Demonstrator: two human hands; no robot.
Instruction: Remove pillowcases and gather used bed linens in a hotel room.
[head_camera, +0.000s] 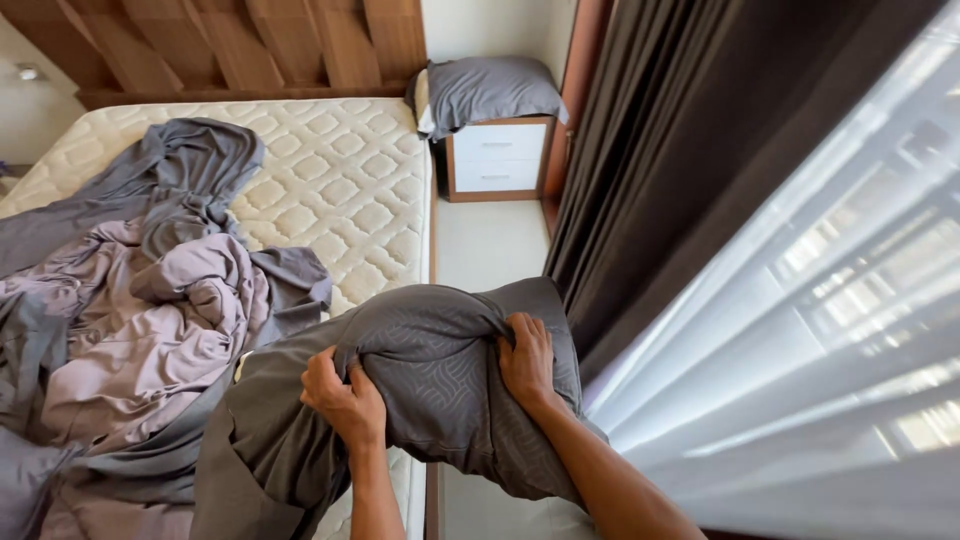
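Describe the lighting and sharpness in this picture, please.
Head view: daylight glares through the sheer white curtain, washing it out; the grey pillow gripped by both hands and the quilted mattress stay evenly lit and sharp; lines bend near the frame edges.

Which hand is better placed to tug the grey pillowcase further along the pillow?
Probably the left hand: its grip bunches the pillowcase where loose fabric trails below. The right hand grips the pillow's upper edge, steadying it.

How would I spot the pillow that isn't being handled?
Find the bare quilted mattress, then the white nightstand beside its head by the dark curtain. The grey pillow lies on top of it, unlike the patterned one gripped in both hands.
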